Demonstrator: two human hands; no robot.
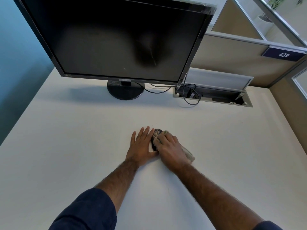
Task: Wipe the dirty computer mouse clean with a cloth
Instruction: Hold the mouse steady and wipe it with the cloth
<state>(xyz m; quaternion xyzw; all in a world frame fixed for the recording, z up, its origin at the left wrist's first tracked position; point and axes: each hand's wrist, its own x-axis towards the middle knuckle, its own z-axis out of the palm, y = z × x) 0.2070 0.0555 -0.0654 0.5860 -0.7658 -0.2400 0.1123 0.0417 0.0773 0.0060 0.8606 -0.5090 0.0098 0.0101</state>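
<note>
While my left hand (142,145) lies flat and spread on the smooth white desk top (83,138), fingers straight and holding nothing, its inner edge rests against the small dark rounded plastic mouse (155,133) to steady it. My right hand (169,151) is curled over a crumpled greenish-beige cloth (187,154), gripping it and pressing it on the mouse's right side; a loose tail of fabric trails out behind my palm. The mouse sits between the two hands, near the middle of the desk, well in front of the black flat monitor (116,40) on its round stand.

I judge the wiping is under way but far from done: the exposed far end of the shell is speckled with pale gritty crumbs, and a few specks lie on the desk just beyond it. The next stroke, I think, should carry the cloth across that speckled top, with the left hand bracing so the slick curved shell does not skid. The soft cloth should mould to the curve.
</note>
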